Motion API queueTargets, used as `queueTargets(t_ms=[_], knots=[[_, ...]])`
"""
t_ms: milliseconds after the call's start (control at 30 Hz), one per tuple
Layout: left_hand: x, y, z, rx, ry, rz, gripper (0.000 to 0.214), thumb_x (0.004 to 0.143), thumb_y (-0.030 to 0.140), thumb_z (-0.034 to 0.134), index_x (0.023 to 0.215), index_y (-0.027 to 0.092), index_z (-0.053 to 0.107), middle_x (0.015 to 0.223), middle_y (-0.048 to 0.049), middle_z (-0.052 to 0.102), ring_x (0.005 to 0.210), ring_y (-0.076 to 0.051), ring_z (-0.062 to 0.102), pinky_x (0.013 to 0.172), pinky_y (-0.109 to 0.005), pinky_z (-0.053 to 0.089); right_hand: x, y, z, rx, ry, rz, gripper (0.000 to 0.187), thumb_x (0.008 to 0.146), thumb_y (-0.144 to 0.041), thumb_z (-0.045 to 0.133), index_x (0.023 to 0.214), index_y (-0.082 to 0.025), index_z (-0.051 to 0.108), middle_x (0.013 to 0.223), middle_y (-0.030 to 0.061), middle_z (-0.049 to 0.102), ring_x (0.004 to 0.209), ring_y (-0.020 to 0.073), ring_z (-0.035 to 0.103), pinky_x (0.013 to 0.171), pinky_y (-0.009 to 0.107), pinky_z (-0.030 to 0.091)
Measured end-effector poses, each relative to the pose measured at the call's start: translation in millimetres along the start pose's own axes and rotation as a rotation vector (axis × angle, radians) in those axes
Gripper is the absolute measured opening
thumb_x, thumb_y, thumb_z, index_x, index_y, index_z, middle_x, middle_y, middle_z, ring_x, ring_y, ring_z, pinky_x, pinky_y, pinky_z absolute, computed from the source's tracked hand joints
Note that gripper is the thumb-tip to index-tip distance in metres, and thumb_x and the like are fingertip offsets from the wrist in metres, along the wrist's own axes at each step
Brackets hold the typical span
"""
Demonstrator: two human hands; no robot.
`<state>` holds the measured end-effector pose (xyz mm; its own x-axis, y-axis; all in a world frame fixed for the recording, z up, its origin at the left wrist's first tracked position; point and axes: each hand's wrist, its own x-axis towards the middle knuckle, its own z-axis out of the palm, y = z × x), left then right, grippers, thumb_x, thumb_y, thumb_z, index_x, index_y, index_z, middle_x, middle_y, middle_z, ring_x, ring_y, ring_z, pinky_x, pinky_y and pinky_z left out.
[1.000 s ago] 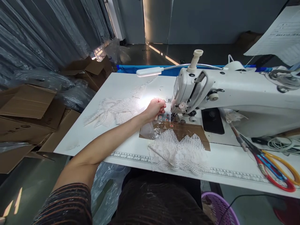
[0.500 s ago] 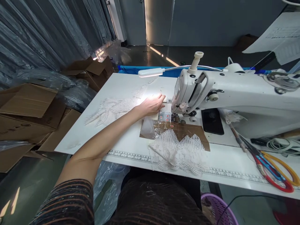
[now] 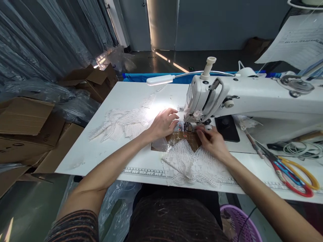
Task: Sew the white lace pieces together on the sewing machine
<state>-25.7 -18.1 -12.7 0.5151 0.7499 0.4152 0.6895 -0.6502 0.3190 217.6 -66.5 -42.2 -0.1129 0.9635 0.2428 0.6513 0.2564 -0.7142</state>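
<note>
A: From the head camera, where is the left hand (image 3: 163, 123)?
B: Just left of the needle area of the sewing machine (image 3: 259, 92), fingers loosely bent. I can't tell whether they pinch anything.
A: And the right hand (image 3: 214, 143)?
B: On the other side of the needle area, thumb and fingertips drawn close together. Whether something is between them, I can't tell.
A: Where's the white lace?
B: One lace piece (image 3: 184, 166) lies at the front of the bench (image 3: 93, 164), overlapping a brown sheet (image 3: 180, 137). A second lace bundle (image 3: 123, 122) rests farther left.
A: Anything else nearby?
B: A small lamp (image 3: 160, 80) lights the spot beyond the left hand; scissors (image 3: 300, 174) lie at the far right.
</note>
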Motion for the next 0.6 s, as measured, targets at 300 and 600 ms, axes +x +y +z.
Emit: queueTargets(t_ms=[300,600], knots=[[-6,1,-1.3,-0.201,0.064,-0.041,0.013,0.09,0.016,0.052,0.091,0.015,0.065,0.113,-0.0098,0.063,0.1,-0.019,0.062,0.082,-0.036,0.054,28,-5,40,-0.047,0.055,0.162,0.027,0.082,-0.045,0.063,0.094,-0.023,0.075,0.092,0.0071,0.073,0.091,0.0261,0.067,0.078,0.037,0.052],[-6,4,-2.3,-0.223,0.054,-0.023,0.014,0.091,0.017,0.052,0.092,0.013,0.065,0.114,-0.0115,0.062,0.101,-0.02,0.062,0.083,-0.036,0.053,28,-20,46,-0.107,0.085,0.213,0.024,0.082,-0.042,0.057,0.083,-0.023,0.072,0.086,0.0073,0.071,0.087,0.0271,0.062,0.074,0.039,0.048]])
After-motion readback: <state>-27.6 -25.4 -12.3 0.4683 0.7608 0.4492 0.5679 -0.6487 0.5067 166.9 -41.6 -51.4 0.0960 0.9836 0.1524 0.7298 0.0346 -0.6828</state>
